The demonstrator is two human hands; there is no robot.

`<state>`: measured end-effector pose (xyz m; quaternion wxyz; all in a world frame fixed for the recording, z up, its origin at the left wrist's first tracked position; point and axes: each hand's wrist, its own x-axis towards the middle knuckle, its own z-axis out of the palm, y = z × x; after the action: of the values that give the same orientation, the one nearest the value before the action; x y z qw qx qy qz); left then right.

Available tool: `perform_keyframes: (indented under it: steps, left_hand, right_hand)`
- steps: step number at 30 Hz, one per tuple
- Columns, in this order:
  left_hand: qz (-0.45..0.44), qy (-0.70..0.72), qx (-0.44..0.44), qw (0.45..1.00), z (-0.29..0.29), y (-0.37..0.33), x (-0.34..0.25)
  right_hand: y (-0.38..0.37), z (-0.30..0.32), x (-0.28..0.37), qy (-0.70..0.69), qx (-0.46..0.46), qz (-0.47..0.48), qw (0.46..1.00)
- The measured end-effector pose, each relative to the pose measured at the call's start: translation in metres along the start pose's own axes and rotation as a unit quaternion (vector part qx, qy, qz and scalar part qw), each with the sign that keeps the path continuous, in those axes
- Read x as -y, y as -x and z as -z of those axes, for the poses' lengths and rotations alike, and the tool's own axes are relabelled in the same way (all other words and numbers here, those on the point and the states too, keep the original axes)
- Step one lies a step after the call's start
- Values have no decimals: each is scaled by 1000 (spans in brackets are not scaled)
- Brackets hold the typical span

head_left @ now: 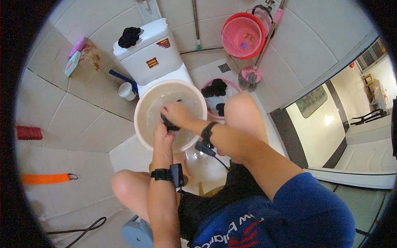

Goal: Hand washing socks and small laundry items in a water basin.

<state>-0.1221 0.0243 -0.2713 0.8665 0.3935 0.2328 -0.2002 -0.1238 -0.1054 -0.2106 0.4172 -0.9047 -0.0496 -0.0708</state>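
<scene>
Both my hands are over a cream round basin point(140, 129) of cloudy water, gripping a small black cloth point(169, 124), perhaps a sock. My left hand point(160, 130) closes on its lower left side. From the upper right, my right hand point(177, 113) presses onto the same cloth, its fingers slightly blurred and bunched. Folds and hands hide part of the cloth. A dark bit shows in the water just beyond my right hand. To the right of the basin, a pink tub point(235, 85) holds more black cloths point(216, 87) and something pale.
Behind the basin stands a white toilet point(140, 53) with a black cloth bundle point(129, 37) on its tank. A white cup point(126, 91) sits left of it. Nested red and pink buckets point(244, 35) and a mop point(249, 76) are at the far right. My knees flank the basin.
</scene>
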Motion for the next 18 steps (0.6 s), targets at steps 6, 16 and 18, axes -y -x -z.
perform_keyframes:
  steps: [6,16,18]
  left_hand:
    - [-11,-143,-72,987,-20,37,-18]
    - [85,-110,-59,989,22,9,-7]
    - [85,-59,-73,992,36,12,-9]
  right_hand:
    - [3,-1,-52,147,28,-63,987]
    - [1,-31,-55,38,100,-124,987]
    - [6,-31,-22,-45,125,-98,986]
